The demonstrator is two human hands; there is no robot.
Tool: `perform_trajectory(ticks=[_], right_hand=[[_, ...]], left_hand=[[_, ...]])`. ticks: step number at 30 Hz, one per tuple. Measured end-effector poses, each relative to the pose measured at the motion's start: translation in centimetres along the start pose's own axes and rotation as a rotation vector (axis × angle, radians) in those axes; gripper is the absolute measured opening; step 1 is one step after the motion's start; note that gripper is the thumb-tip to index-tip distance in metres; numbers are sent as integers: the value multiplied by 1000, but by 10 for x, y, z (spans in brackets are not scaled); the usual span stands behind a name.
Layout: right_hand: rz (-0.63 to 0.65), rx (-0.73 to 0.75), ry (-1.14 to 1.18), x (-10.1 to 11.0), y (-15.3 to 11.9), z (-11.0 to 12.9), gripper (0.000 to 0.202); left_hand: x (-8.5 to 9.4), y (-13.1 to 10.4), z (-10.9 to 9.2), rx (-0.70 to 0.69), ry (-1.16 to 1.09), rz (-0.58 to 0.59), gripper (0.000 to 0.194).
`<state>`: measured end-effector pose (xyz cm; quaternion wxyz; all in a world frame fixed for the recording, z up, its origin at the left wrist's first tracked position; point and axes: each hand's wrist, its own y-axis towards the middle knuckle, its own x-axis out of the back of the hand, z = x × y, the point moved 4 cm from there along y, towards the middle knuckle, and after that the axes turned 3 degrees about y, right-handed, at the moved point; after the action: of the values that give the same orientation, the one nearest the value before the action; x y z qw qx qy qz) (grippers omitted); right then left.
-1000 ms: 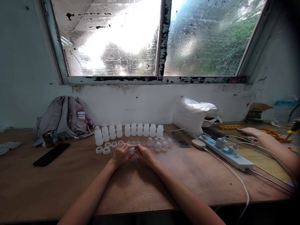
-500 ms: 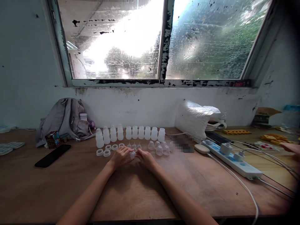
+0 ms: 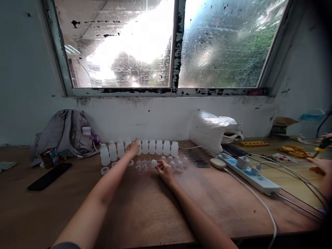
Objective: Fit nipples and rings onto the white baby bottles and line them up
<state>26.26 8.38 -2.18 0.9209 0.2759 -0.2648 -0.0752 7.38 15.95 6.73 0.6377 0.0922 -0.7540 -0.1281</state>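
Note:
My left hand (image 3: 133, 149) reaches to the row of baby bottles, its fingers stretched out beside the neck of an uncapped frosted bottle (image 3: 139, 148). The far side of these fingers is hidden. Between the thumb and fingers of my right hand (image 3: 165, 170) is a small white bottle collar (image 3: 154, 163), held just above the table; whether a teat sits in it is too small to tell. Several clear teats (image 3: 144, 164) stand to its left. Clear dome caps (image 3: 178, 164) stand behind and right of my right hand. Loose white collars (image 3: 104, 170) lie left of my left forearm.
Capped bottles (image 3: 104, 155) stand at the row's left, more uncapped ones (image 3: 166, 148) at its right. A black phone (image 3: 49, 177) and grey backpack (image 3: 64, 138) are left. A power strip (image 3: 249, 174) with cables lies right; another person's hand (image 3: 321, 166) shows at the right edge.
My hands have parted. The left has gone forward to the bottle row; the right has shifted slightly right with the collar. The view has turned a little to the right.

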Motion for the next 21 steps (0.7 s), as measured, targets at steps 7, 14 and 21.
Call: perform_trajectory(ticks=[7, 14, 21], right_hand=[[9, 7, 2, 3, 2, 4, 22], [-52, -54, 104, 7, 0, 15, 28], [-83, -198, 335, 9, -2, 17, 37]], left_hand=[[-3, -1, -7, 10, 33, -36, 27], [43, -33, -9, -153, -21, -359, 29], [34, -100, -13, -286, -266, -460, 23]])
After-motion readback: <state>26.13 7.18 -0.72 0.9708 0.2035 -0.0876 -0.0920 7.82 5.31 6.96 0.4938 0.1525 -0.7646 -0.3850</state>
